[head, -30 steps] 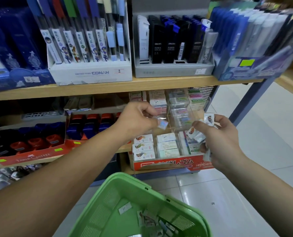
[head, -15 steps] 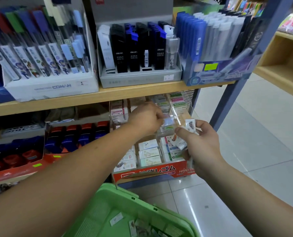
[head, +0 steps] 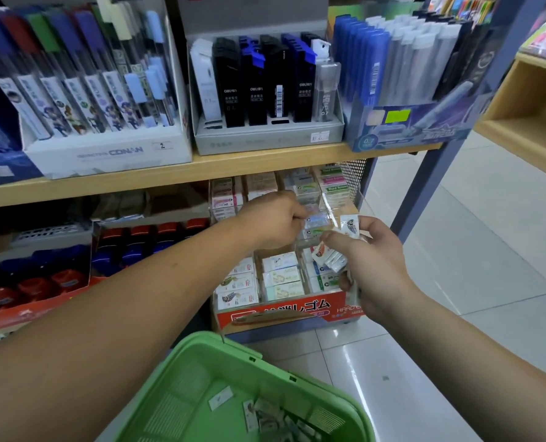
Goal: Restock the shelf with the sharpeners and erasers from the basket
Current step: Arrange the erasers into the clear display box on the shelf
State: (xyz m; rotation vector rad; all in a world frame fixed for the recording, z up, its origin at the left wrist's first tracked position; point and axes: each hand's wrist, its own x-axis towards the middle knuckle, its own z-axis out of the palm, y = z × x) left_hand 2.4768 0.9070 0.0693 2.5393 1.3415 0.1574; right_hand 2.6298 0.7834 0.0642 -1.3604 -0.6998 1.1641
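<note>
My left hand [head: 273,218] reaches into the clear acrylic organiser [head: 335,205] on the lower shelf, fingers pinched on a small wrapped eraser [head: 317,222] over a middle compartment. My right hand [head: 372,260] hovers just right of it, gripping a bunch of small wrapped erasers [head: 335,250] with bird prints. Below the organiser, an orange eraser display box [head: 284,311] holds rows of white and pastel erasers. The green basket [head: 201,362] sits low in front of me, with several loose packets [head: 275,416] at its bottom.
The wooden upper shelf [head: 201,169] carries boxes of pencil leads and pens. Red and blue items fill a tray [head: 42,311] on the lower left. A blue-grey shelf post [head: 424,193] stands at the right, beside tiled floor [head: 488,266] and another wooden shelf [head: 526,122].
My left hand has moved the small eraser from in front of the organiser deeper into a compartment. My right hand stayed close beside it with its bunch. The view shifted right.
</note>
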